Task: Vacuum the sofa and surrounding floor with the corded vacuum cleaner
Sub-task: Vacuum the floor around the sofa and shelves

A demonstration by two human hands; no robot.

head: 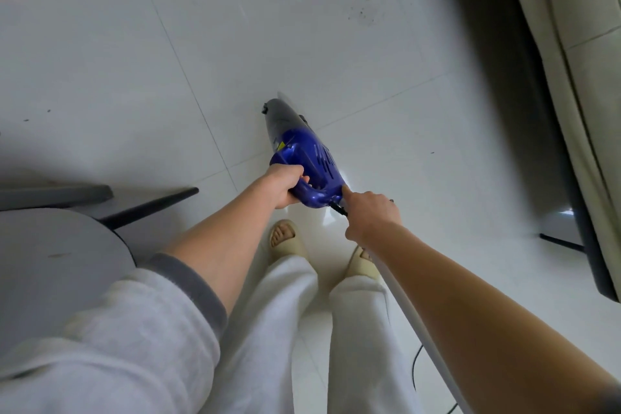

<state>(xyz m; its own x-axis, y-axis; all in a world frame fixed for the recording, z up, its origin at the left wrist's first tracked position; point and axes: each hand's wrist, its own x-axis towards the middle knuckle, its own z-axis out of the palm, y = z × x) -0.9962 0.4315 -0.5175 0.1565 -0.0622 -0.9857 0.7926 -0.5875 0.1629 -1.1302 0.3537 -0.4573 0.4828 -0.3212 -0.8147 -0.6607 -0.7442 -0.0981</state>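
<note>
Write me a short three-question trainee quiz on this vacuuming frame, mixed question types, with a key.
1. True or false: the left hand grips the handle of the blue vacuum cleaner.
2. Multiple choice: where do the dark crumbs lie on the floor?
A. under the slippers
B. ahead of the vacuum's nose, near the sofa
C. on the round stool
3. Short answer: what is the right hand touching?

Key:
1. True.
2. B.
3. Its index finger points at the rear of the vacuum body, just above where the black cord leaves it; whether its other fingers hold the cord cannot be told.
</note>
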